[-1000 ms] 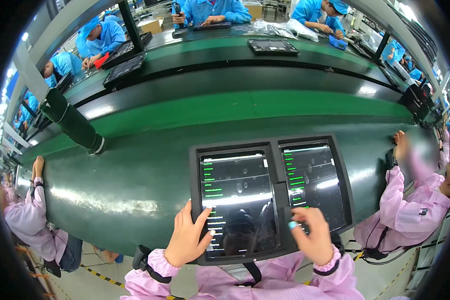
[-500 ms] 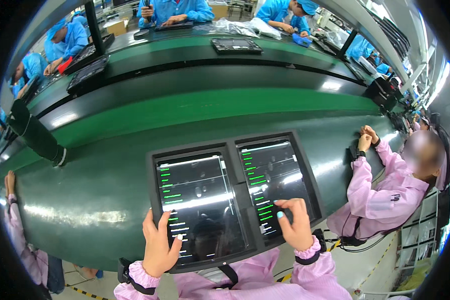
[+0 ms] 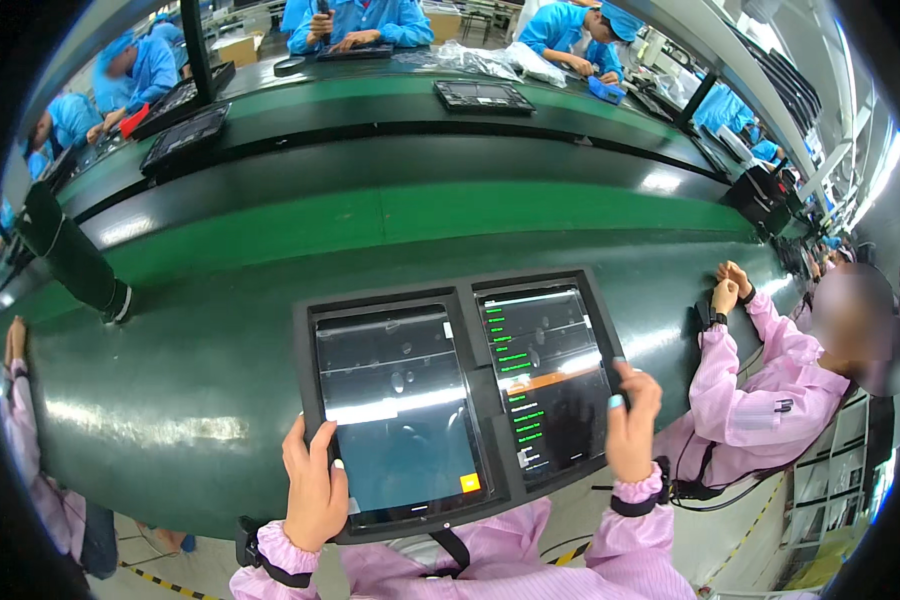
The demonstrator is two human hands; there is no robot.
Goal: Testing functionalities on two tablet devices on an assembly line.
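Two tablets lie side by side in a black two-slot tray near the front edge of the bench. On the left tablet (image 3: pixel 395 455) the screen is dark, fading to teal, with a small yellow-orange square low on the right. Green text lines fill the right tablet (image 3: pixel 560 345), crossed by one orange bar. My left hand (image 3: pixel 313 488) rests at the left rim of the tray (image 3: pixel 487 415), fingers apart, thumb over the left tablet's edge. Beside the tray's right rim is my right hand (image 3: pixel 634 425), fingers apart and bent, holding nothing.
A dark green bench (image 3: pixel 190 380) runs left to right. At right, a person in pink (image 3: pixel 760 390) sits with hands on it; another person's arm (image 3: pixel 20 390) shows at far left. A dark padded post (image 3: pixel 75 255) stands left. Beyond, people in blue work around a device (image 3: pixel 483 97).
My right hand has moved right, off the right tablet to the tray's rim. The left screen's green list gave way to a dark-teal picture; an orange bar appeared on the right screen.
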